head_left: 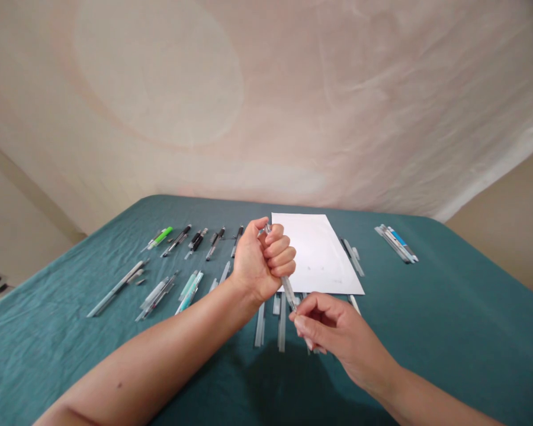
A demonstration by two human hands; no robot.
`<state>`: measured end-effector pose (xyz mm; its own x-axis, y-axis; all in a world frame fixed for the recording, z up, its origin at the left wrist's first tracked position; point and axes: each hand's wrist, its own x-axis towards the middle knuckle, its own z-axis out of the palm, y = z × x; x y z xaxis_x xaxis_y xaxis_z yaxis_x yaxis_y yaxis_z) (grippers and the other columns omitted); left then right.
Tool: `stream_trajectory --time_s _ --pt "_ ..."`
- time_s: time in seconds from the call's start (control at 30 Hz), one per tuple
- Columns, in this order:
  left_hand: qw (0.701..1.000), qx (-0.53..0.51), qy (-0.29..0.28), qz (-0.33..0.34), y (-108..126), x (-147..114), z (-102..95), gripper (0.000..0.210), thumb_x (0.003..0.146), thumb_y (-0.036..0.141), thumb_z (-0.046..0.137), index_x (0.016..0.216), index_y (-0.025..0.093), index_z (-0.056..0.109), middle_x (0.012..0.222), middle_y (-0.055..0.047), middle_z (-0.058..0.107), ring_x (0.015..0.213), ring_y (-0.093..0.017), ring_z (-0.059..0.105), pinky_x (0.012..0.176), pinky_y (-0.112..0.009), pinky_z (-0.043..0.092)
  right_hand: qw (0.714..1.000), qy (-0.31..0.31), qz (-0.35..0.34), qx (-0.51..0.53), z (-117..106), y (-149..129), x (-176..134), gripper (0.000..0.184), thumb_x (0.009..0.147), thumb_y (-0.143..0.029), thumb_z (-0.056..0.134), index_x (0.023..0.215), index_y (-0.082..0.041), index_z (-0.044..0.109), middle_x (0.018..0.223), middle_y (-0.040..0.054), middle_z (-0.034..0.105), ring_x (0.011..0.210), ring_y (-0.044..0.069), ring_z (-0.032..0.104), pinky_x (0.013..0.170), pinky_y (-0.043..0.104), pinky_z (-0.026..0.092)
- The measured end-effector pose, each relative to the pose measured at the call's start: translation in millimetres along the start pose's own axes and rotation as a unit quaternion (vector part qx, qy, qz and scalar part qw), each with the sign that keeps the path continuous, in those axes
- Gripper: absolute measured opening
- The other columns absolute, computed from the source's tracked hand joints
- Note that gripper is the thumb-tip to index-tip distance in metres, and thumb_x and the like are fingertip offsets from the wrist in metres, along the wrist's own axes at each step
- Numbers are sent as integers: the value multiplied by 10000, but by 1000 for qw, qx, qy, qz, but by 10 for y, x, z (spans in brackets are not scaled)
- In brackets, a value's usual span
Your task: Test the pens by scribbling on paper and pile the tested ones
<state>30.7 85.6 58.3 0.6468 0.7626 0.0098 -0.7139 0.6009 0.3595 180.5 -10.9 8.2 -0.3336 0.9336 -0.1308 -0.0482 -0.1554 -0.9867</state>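
I have L hand (266, 260) clenched round a clear pen (288, 290), R hand (337, 331) pinching its lower end w/ thumb & fingers. Pen's tilted, up off the green cloth (453, 313), over the white paper's (322, 254) near L corner in my cam view. Black pens (198, 239) lie L of paper; pen bundle (396, 244) far R.

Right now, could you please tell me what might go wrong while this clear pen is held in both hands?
The right hand has just its fingertips at the lower end of the clear pen, gripped above by the left hand, so the pinch could slip. Anything dropped might mix with the slim clear parts lying nearby. The left forearm might also brush the light-blue pen beside it.
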Motion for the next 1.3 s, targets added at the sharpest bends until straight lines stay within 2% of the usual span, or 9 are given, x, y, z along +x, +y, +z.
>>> stream_trajectory --time_s 0.33,0.67,1.03,1.3 --pt "1000 -1 24 -5 -1 2 7 347 825 320 412 536 194 267 457 90 112 352 -58 149 335 -163 121 1000 -7 5 -3 13 -16 1 243 799 -394 638 827 -157 594 669 -12 545 556 72 469 499 186 344" --pt "999 -15 49 5 -17 35 -43 331 839 306 401 543 185 316 462 92 111 348 -59 151 323 -157 132 991 33 -33 -123 11 -101 -10 229 817 -398 606 820 -169 594 657 -22 504 593 100 460 554 222 372" --pt "996 28 64 59 -55 45 7 363 892 325 374 569 160 402 472 73 170 381 -66 219 366 -168 210 993 41 -34 -102 -25 -43 20 247 833 -419 579 846 -173 572 683 -12 539 587 99 478 552 217 388" --pt "994 45 77 63 -63 35 29 354 887 345 401 583 162 415 471 71 199 384 -68 245 368 -165 235 993 42 -38 -104 -25 -64 18 230 837 -399 577 831 -169 570 677 -12 532 593 99 478 557 219 396"
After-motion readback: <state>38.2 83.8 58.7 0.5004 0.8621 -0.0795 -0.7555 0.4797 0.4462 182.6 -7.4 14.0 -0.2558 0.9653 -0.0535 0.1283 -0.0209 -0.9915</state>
